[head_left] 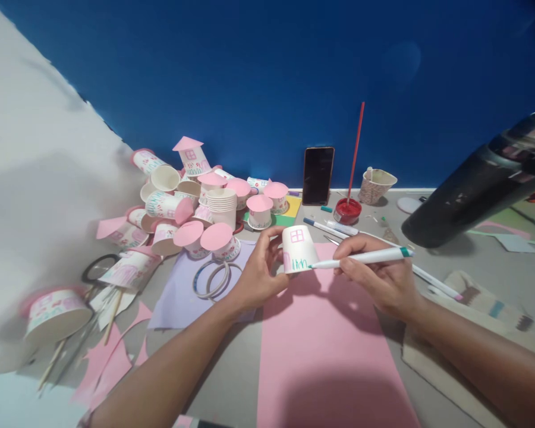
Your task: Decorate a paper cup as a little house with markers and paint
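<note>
My left hand (pixel 257 270) grips an upside-down white paper cup (pixel 298 248) that rests on a pink paper sheet (pixel 325 345). The cup bears a pink window, a pink door and green strokes near its rim. In my right hand (pixel 377 276) lies a white pen with a green band (pixel 365 257), fingers closed round it. Its tip touches the cup's lower side at the green strokes.
A heap of decorated cup houses with pink roofs (pixel 191 205) lies at the left, with a stack of plain cups (pixel 222 205). Scissors (pixel 98 270), rings on lilac paper (pixel 211 278), a phone (pixel 318 175), a red paint pot with stick (pixel 348 209), more pens (pixel 327 227) and a dark bottle (pixel 481 184) surround.
</note>
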The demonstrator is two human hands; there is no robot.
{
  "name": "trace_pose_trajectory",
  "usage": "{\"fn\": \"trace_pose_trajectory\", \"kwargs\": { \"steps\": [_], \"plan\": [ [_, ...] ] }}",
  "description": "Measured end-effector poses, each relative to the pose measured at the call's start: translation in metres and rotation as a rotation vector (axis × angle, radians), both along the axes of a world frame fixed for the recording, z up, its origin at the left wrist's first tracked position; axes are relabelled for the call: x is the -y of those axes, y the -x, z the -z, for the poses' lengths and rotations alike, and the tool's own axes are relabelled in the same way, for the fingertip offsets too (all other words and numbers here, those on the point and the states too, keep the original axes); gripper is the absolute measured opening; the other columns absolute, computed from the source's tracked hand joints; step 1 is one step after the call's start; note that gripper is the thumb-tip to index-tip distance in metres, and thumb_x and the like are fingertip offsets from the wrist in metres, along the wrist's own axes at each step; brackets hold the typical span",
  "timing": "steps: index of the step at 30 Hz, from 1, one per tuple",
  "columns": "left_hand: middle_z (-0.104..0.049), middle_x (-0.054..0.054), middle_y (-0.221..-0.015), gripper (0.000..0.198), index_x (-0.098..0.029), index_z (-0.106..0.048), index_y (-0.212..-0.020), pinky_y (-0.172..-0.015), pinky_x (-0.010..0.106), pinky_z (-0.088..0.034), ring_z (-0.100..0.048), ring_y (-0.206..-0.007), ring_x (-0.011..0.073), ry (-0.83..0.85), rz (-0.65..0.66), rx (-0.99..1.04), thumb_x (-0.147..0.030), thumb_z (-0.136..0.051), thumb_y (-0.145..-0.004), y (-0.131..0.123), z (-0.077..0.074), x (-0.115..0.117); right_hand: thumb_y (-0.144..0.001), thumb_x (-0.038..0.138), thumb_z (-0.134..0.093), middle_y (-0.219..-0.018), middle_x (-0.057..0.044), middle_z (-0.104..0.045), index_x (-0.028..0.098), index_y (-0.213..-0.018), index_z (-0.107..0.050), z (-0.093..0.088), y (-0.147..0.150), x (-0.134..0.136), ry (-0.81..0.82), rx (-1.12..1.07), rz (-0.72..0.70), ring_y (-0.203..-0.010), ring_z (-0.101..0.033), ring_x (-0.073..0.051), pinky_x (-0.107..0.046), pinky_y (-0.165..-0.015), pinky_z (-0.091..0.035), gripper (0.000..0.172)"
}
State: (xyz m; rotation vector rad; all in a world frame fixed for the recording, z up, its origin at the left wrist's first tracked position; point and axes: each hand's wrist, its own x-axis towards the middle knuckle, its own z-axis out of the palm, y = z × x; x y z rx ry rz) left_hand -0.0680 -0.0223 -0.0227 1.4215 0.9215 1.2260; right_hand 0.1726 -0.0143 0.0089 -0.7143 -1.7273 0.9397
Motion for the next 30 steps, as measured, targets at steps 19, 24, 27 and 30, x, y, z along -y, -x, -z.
{"fn": "trace_pose_trajectory", "kwargs": {
  "steps": [19,24,27,30],
  "plan": [
    [-0.06,0.01,-0.146,0.071,-0.029,-0.052,-0.136,-0.1,0.035,-0.053,-0.06,-0.139,0.0303,0.105,0.035,0.103,-0.016,-0.085,-0.075,-0.002,-0.01,0.001,-0.103,0.027,-0.069,-0.076,0.0,-0.074,0.023,-0.092,-0.076,0.002,-0.003,-0.006,0.051,-0.05,-0.023,-0.065,-0.065,-0.012,-0.024,-0.057,-0.048,0.013],
    [-0.059,0.011,-0.147,0.073,-0.029,-0.053,-0.135,-0.097,0.034,-0.054,-0.062,-0.136,0.0307,0.107,0.031,0.098,-0.013,-0.085,-0.071,-0.003,-0.014,0.002,-0.101,0.024,-0.069,-0.077,0.0,-0.075,0.023,-0.092,-0.076,0.0,-0.003,-0.005,0.034,-0.053,0.02,-0.067,-0.067,-0.013,-0.024,-0.06,-0.05,0.011],
    [-0.059,0.012,-0.148,0.072,-0.029,-0.053,-0.136,-0.098,0.035,-0.055,-0.062,-0.137,0.0313,0.109,0.037,0.098,-0.014,-0.085,-0.072,-0.002,-0.013,0.002,-0.1,0.024,-0.07,-0.076,0.0,-0.075,0.023,-0.091,-0.076,-0.001,-0.004,-0.003,0.042,-0.038,-0.029,-0.066,-0.068,-0.013,-0.024,-0.06,-0.05,0.01],
    [-0.06,0.011,-0.145,0.073,-0.029,-0.052,-0.136,-0.097,0.035,-0.055,-0.063,-0.135,0.0308,0.098,0.043,0.101,-0.013,-0.085,-0.072,-0.002,-0.011,0.001,-0.097,0.022,-0.071,-0.076,0.0,-0.075,0.023,-0.092,-0.076,-0.004,-0.003,-0.002,0.044,-0.045,-0.008,-0.066,-0.069,-0.014,-0.024,-0.06,-0.051,0.007]
  ]
}}
